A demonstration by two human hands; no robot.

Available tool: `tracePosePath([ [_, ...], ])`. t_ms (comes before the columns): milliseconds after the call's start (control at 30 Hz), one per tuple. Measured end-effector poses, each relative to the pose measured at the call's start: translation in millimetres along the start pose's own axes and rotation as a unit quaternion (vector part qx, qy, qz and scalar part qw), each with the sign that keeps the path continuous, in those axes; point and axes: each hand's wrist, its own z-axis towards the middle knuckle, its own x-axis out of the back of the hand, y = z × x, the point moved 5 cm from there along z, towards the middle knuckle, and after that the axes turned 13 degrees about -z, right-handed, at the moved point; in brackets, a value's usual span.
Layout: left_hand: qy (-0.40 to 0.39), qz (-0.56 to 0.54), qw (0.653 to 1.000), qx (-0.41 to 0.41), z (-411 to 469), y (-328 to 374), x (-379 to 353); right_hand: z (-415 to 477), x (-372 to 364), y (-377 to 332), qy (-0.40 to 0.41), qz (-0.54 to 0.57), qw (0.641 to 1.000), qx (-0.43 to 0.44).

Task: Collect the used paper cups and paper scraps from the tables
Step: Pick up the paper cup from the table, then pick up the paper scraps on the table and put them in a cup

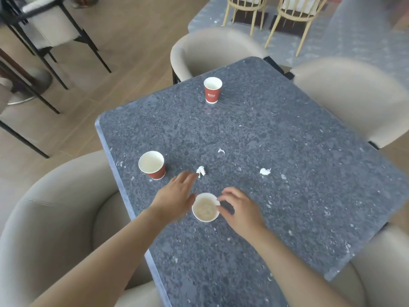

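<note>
Three paper cups stand upright on the dark speckled table (287, 129): a red cup (212, 90) at the far side, a red cup (152, 165) near the left edge, and a cup (205, 209) between my hands with crumpled paper inside. My left hand (177, 196) stretches flat over the table, its fingertips just short of a white paper scrap (201, 171). My right hand (239, 209) pinches a small white scrap (217, 203) over the near cup's rim. Two more scraps, one scrap (265, 171) and a smaller scrap (220, 151), lie further out.
Beige armchairs surround the table: one armchair (55, 218) at the near left, one armchair (212, 49) at the far side, one armchair (354, 100) at the right. Black-legged chairs (44, 29) stand on the wooden floor at left. Tiny white flecks dot the tabletop.
</note>
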Motion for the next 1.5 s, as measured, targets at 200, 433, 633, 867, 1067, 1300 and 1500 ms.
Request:
tracePosePath([
  [200, -0.034, 0.014, 0.999, 0.015, 50.2, -17.1, -14.0, 30.6, -10.8, 29.5, -0.048, 0.01, 0.998, -0.039],
  [433, -0.075, 0.063, 0.993, 0.066, 91.7, -56.9, -38.2, 73.5, -43.2, 50.5, -0.13, -0.023, 0.99, -0.049],
  [633, -0.159, 0.141, 0.973, 0.093, 110.5, -84.6, -56.4, 124.5, -46.7, 61.9, -0.111, -0.052, 0.992, -0.03],
  [867, -0.163, 0.162, 0.971, 0.069, 104.8, -102.0, -76.4, 173.0, -54.7, 72.7, -0.148, -0.096, 0.984, -0.015],
  [1067, -0.136, 0.148, 0.978, 0.056, 104.0, -105.8, -78.6, 159.7, -64.9, 61.5, -0.077, -0.035, 0.996, 0.008],
  [1300, -0.104, 0.142, 0.983, 0.047, 100.4, -104.3, -77.4, 136.6, -75.8, 34.2, -0.054, 0.075, 0.996, 0.005],
  [1500, -0.096, 0.135, 0.984, 0.058, 96.9, -99.1, -74.6, 137.7, -71.9, 24.2, -0.044, 0.033, 0.998, 0.03],
])
